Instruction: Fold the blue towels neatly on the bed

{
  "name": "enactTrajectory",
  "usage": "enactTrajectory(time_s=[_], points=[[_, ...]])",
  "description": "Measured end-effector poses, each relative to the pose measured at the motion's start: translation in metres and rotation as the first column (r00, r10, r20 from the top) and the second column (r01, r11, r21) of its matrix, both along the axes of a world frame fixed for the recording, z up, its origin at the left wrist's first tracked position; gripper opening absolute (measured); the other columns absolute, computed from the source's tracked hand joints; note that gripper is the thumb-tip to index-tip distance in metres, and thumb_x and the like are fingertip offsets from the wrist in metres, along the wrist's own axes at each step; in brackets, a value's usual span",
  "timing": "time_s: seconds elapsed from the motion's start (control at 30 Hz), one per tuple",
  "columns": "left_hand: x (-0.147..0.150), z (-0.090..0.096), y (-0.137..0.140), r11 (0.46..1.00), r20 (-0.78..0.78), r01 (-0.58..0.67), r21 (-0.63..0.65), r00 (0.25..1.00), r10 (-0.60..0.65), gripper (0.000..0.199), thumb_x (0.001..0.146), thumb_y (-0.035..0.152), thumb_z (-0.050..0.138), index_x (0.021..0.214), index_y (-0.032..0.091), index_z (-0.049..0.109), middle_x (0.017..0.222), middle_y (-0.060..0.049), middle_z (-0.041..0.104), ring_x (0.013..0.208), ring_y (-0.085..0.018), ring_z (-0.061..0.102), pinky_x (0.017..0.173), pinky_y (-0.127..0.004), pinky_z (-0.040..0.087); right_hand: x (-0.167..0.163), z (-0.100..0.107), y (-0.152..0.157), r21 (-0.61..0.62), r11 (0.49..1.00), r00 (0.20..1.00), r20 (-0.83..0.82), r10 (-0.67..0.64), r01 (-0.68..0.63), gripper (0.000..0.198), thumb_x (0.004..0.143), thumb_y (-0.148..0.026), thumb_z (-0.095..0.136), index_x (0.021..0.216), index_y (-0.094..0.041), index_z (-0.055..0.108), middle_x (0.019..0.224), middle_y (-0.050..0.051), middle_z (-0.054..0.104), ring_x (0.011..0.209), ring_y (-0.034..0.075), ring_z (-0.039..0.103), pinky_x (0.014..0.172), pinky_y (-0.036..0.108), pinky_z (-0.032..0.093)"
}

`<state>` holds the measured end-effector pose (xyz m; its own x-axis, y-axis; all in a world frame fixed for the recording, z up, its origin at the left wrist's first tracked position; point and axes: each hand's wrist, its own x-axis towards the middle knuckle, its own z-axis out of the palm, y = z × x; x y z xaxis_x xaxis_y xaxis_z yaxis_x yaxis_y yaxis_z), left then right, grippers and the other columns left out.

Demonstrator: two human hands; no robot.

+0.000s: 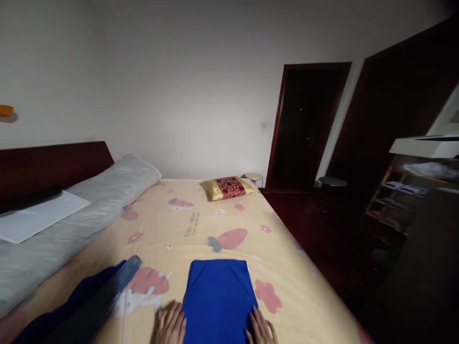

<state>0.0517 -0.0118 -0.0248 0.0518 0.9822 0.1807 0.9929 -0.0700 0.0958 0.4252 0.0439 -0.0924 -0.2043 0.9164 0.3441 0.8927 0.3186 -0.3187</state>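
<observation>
A blue piece of folded fabric (219,298) lies flat on the bed in front of me, its near end cut off by the bottom of the view. My left hand (171,325) rests at its left edge, fingers stretched out and fingertips touching the cloth. On the opposite edge, my right hand (262,327) lies with its fingers extended and slightly apart. Neither hand grasps anything. To the left of my left hand are dark blue and dark grey clothes (89,298) in a long heap; what kind they are I cannot tell.
The bed's patterned sheet (186,210) spreads beneath everything. A grey bolster (118,191) runs along the left, with a white flat sheet (46,215) on it. A red and gold pillow (228,188) sits at the far end. Right of the bed are stools (333,181) and a rack (398,191).
</observation>
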Motion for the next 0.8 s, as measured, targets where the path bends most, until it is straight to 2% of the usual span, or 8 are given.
enactTrajectory(time_s=[0.07, 0.13, 0.27, 0.33, 0.4, 0.5, 0.6, 0.8], points=[[0.02, 0.016, 0.013, 0.995, -0.009, 0.033, 0.091, 0.999, -0.033, 0.044, 0.095, 0.034, 0.033, 0.138, 0.034, 0.044, 0.146, 0.003, 0.048, 0.136, -0.022, 0.045, 0.11, -0.043, 0.045, -0.026, 0.015, 0.006, 0.02, 0.998, 0.999, 0.002, 0.054, -0.054, 0.048, 0.091, -0.052, 0.042, 0.135, -0.035, 0.052, 0.143, 0.003, 0.05, 0.13, 0.029, 0.05, 0.102, 0.046, 0.051], [0.052, 0.025, 0.034, 0.977, 0.004, 0.127, 0.168, 0.992, -0.13, 0.051, 0.096, 0.027, 0.031, 0.147, 0.031, 0.026, 0.152, 0.003, 0.04, 0.139, -0.017, 0.041, 0.11, -0.035, 0.044, -0.062, 0.03, 0.016, 0.022, 0.987, 0.988, 0.0, 0.156, -0.156, 0.048, 0.094, -0.047, 0.039, 0.139, -0.033, 0.046, 0.147, 0.003, 0.045, 0.132, 0.026, 0.047, 0.103, 0.042, 0.049], [0.102, 0.02, 0.084, 0.957, 0.07, 0.265, 0.118, 0.959, -0.274, 0.056, 0.097, 0.023, 0.027, 0.149, 0.031, 0.01, 0.155, 0.001, 0.034, 0.142, -0.013, 0.035, 0.114, -0.033, 0.038, -0.111, 0.052, 0.053, -0.091, 0.929, 0.932, 0.001, 0.361, -0.36, 0.05, 0.096, -0.04, 0.035, 0.145, -0.029, 0.035, 0.149, 0.005, 0.04, 0.136, 0.023, 0.043, 0.109, 0.041, 0.043], [0.103, 0.013, 0.104, 0.979, 0.109, 0.202, 0.021, 0.973, -0.204, 0.052, 0.098, 0.028, 0.024, 0.148, 0.032, 0.012, 0.155, 0.001, 0.034, 0.142, -0.015, 0.035, 0.114, -0.037, 0.039, -0.108, 0.058, 0.078, -0.158, 0.923, 0.935, -0.003, 0.356, -0.352, 0.051, 0.097, -0.042, 0.034, 0.145, -0.028, 0.033, 0.15, 0.005, 0.038, 0.139, 0.023, 0.038, 0.113, 0.044, 0.038], [0.089, 0.008, 0.119, 0.995, 0.11, 0.086, -0.047, 0.991, -0.08, 0.05, 0.099, 0.034, 0.023, 0.147, 0.034, 0.015, 0.156, 0.0, 0.033, 0.143, -0.018, 0.034, 0.115, -0.044, 0.037, -0.09, 0.061, 0.101, -0.209, 0.956, 0.977, 0.006, 0.212, -0.206, 0.052, 0.096, -0.046, 0.033, 0.145, -0.027, 0.034, 0.152, 0.006, 0.035, 0.142, 0.025, 0.032, 0.115, 0.049, 0.033], [0.059, 0.006, 0.132, 0.991, 0.068, -0.126, -0.053, 0.989, 0.13, 0.051, 0.098, 0.04, 0.025, 0.147, 0.034, 0.018, 0.157, -0.001, 0.031, 0.144, -0.021, 0.032, 0.118, -0.052, 0.029, -0.053, 0.059, 0.124, -0.249, 0.968, 0.999, 0.047, -0.009, 0.02, 0.058, 0.096, -0.05, 0.03, 0.147, -0.024, 0.028, 0.156, 0.006, 0.029, 0.145, 0.024, 0.025, 0.118, 0.053, 0.027], [0.044, 0.006, 0.137, 0.958, 0.035, -0.286, -0.025, 0.957, 0.287, 0.052, 0.097, 0.042, 0.026, 0.147, 0.031, 0.021, 0.157, -0.003, 0.032, 0.145, -0.021, 0.032, 0.118, -0.052, 0.026, -0.033, 0.055, 0.129, -0.255, 0.966, 0.997, 0.072, -0.031, 0.048, 0.061, 0.095, -0.054, 0.027, 0.149, -0.025, 0.02, 0.158, 0.004, 0.026, 0.146, 0.022, 0.022, 0.119, 0.052, 0.023], [0.044, -0.001, 0.138, 0.958, 0.009, -0.285, -0.008, 0.958, 0.285, 0.053, 0.097, 0.043, 0.023, 0.148, 0.028, 0.022, 0.157, -0.005, 0.034, 0.144, -0.019, 0.032, 0.118, -0.049, 0.025, -0.034, 0.052, 0.124, -0.239, 0.97, 0.996, 0.08, -0.03, 0.049, 0.06, 0.096, -0.052, 0.027, 0.15, -0.027, 0.016, 0.158, 0.004, 0.026, 0.147, 0.022, 0.022, 0.119, 0.053, 0.022]])
